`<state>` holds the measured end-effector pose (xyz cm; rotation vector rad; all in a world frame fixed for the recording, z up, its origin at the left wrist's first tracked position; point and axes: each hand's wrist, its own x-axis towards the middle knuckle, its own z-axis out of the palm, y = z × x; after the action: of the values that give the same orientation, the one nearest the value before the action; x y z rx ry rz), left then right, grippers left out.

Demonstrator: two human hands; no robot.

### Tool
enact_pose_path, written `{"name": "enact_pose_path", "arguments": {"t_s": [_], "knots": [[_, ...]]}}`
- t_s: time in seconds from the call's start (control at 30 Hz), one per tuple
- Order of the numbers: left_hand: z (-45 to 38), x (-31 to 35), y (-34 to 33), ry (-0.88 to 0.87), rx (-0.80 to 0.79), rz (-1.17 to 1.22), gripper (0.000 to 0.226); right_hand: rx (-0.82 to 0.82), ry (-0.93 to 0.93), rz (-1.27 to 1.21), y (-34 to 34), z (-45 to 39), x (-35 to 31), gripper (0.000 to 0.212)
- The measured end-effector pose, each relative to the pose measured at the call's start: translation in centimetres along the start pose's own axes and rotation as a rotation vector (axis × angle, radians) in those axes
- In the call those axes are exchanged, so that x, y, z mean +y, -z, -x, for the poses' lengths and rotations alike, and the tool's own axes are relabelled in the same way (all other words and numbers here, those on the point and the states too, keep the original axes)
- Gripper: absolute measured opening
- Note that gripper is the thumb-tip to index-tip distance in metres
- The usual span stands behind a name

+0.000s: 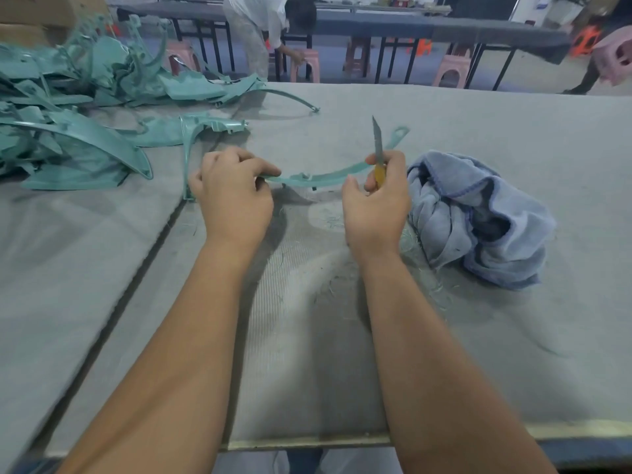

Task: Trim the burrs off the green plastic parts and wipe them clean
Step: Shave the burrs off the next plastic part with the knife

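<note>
A thin curved green plastic strip (318,174) arcs over the grey table from my left hand up to a looped end at the right. My left hand (232,193) pinches its near-left end. My right hand (379,196) grips a yellow-handled utility knife (378,148) with the blade pointing up, just beside the strip's middle. A crumpled blue cloth (478,217) lies right of my right hand. A heap of green plastic parts (68,107) fills the table's far left.
Another green frame part (205,131) stands behind my left hand. Fine green shavings (328,220) lie on the felt table cover (342,336). A seam runs diagonally at left. Beyond the table a person (266,25) bends near pink stools (304,65) and dark benches.
</note>
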<state>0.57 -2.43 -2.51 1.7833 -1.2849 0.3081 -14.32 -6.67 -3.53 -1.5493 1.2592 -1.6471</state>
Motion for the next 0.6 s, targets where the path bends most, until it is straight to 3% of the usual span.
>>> {"name": "enact_pose_path", "arguments": {"t_s": [0.1, 0.27, 0.47, 0.6], "knots": [[0.0, -0.1, -0.1, 0.008, 0.007, -0.006, 0.031, -0.053, 0.038, 0.247, 0.1, 0.0, 0.2, 0.048], [0.0, 0.2, 0.1, 0.023, 0.111, 0.017, 0.028, -0.322, 0.153, 0.567, 0.0, 0.0, 0.5, 0.035], [-0.2, 0.2, 0.5, 0.058, 0.236, 0.197, 0.026, -0.209, 0.23, 0.924, 0.4, -0.5, 0.9, 0.02], [-0.2, 1.1, 0.6, 0.176, 0.33, 0.345, 0.06, -0.15, 0.357, 0.942, 0.4, -0.7, 0.4, 0.021]]}}
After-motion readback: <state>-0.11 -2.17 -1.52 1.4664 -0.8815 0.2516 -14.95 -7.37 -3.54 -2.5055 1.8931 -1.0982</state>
